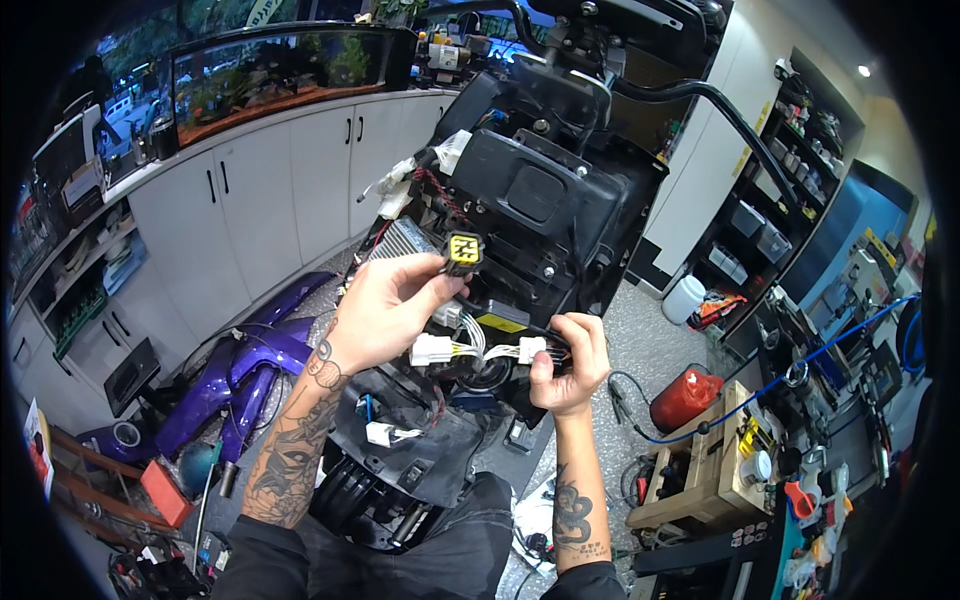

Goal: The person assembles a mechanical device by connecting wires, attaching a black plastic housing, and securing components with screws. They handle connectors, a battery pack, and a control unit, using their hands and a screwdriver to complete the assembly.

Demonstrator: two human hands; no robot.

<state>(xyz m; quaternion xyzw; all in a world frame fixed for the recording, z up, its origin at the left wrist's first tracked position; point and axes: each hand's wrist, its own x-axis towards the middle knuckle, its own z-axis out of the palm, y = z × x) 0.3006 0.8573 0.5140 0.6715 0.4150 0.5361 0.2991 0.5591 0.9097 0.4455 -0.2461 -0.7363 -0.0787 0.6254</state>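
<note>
My left hand [385, 308] pinches a black wire connector [464, 251] with a yellow insert, its face turned up. A white multi-pin connector [531, 350] with white wires sits between the thumb and curled fingers of my right hand [575, 365]. Below my left hand, a second white connector [431, 349] hangs on the same bundle of wires [470, 330]. Behind both hands stands the stripped front of a scooter [530, 180], with dark plastic and exposed wiring. Another white plug [381, 434] lies on the dark panel [400, 460] nearer to me.
Purple body panels [265, 365] lie on the floor at left, before white cabinets [270, 170]. To the right stand a red container [686, 398], a wooden stand [700, 480] and a crowded workbench. A blue hose [745, 405] crosses there. Black handlebars [730, 105] reach out above.
</note>
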